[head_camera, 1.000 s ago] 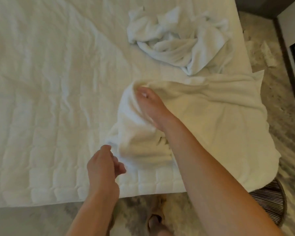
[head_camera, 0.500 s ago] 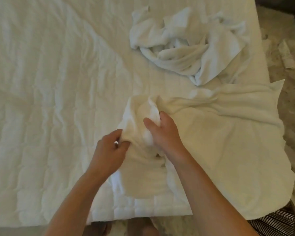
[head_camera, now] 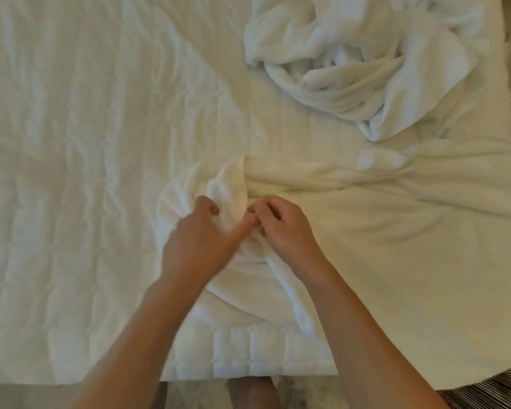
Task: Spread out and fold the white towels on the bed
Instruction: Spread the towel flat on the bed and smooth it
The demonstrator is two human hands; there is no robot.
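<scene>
On a quilted white bed (head_camera: 71, 172), centre frame, a person's left hand (head_camera: 198, 240) curls its fingers into the bunched end of a cream towel (head_camera: 396, 246); the right hand (head_camera: 281, 231) pinches a fold alongside; the towel's long axis runs rightward to the frame edge; a second towel (head_camera: 366, 69) lies crumpled upper right.

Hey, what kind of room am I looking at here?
Most likely a bedroom, maybe a hotel room. A bed with a quilted white cover fills the view, a crumpled heap of white towels lies on it, and the left hand and right hand grip another towel.
</scene>
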